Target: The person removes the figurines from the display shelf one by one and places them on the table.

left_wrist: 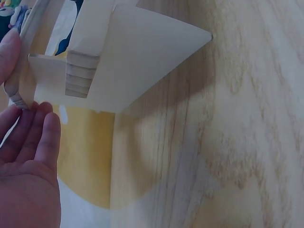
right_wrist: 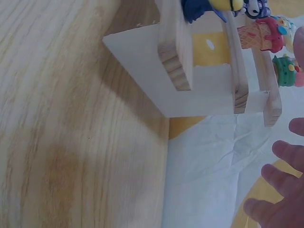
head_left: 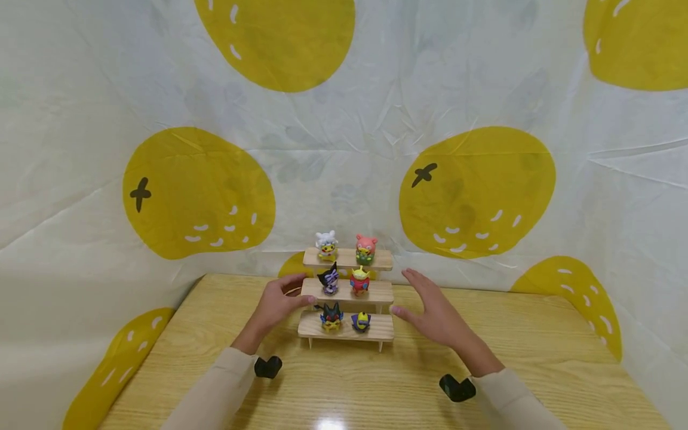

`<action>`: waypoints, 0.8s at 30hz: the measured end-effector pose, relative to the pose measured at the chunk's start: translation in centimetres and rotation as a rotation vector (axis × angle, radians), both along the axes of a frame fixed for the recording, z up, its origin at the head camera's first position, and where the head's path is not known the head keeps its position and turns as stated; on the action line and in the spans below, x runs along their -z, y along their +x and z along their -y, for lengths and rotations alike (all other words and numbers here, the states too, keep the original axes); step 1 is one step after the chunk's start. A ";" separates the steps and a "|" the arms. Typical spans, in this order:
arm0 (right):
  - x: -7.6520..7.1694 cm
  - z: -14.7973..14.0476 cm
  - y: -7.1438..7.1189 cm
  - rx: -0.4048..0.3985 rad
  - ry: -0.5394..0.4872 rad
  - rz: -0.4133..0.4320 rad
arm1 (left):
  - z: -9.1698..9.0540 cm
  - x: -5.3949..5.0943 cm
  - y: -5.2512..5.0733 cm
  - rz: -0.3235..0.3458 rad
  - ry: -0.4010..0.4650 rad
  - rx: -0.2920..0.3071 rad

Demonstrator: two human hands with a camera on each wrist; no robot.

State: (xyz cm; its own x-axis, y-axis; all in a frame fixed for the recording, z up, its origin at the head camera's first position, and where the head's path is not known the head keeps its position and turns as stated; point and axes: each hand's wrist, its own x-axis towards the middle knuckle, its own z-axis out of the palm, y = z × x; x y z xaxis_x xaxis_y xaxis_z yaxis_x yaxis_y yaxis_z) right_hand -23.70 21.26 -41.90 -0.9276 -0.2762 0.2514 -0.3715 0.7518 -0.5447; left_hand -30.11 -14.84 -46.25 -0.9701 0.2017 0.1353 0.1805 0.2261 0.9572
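A three-tier wooden display stand (head_left: 344,291) stands on the table, two small figurines on each tier. The top tier bears a white-hooded figurine (head_left: 326,246) and a pink-hooded one (head_left: 366,249). On the middle tier are a black-and-purple figurine (head_left: 329,279) and a red one with a yellow top (head_left: 359,281). The bottom tier bears a black-eared figurine (head_left: 331,318) and a yellow-and-purple one (head_left: 361,322). My left hand (head_left: 280,301) grips the middle tier's left end, thumb above, fingers (left_wrist: 47,137) below. Spread beside the stand's right side, my right hand (head_left: 438,313) holds nothing.
The wood-grain table (head_left: 344,388) runs back to a white cloth (head_left: 344,179) printed with big yellow fruits, which also hangs at both sides. A black wrist mount (head_left: 267,366) sits by the left cuff, another black mount (head_left: 457,388) by the right.
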 end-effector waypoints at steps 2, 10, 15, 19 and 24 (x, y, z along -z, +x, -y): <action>-0.1 -0.1 -0.1 0.016 -0.041 0.014 | -0.1 -0.1 -0.1 0.014 -0.001 -0.002; -1.0 -0.2 -0.6 0.030 -0.230 0.090 | -0.1 -0.1 -0.6 0.061 -0.041 -0.030; -1.5 -0.1 -1.0 -0.009 -0.348 0.089 | 0.0 -0.3 -0.8 0.081 -0.053 -0.026; -1.9 0.2 -1.5 -0.016 -0.402 0.071 | 0.2 -0.4 -1.0 0.080 -0.074 -0.012; -2.5 0.7 -2.2 -0.032 -0.462 0.059 | 0.3 -0.4 -1.1 0.073 -0.088 0.012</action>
State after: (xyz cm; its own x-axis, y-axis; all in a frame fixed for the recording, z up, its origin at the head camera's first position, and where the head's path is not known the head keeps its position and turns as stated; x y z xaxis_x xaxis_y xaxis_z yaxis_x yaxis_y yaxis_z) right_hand -25.86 20.58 -39.37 -0.9370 -0.1762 0.3017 -0.3487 0.4138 -0.8410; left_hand -31.25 -15.16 -45.81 -0.9742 0.2212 0.0456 0.1141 0.3077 0.9446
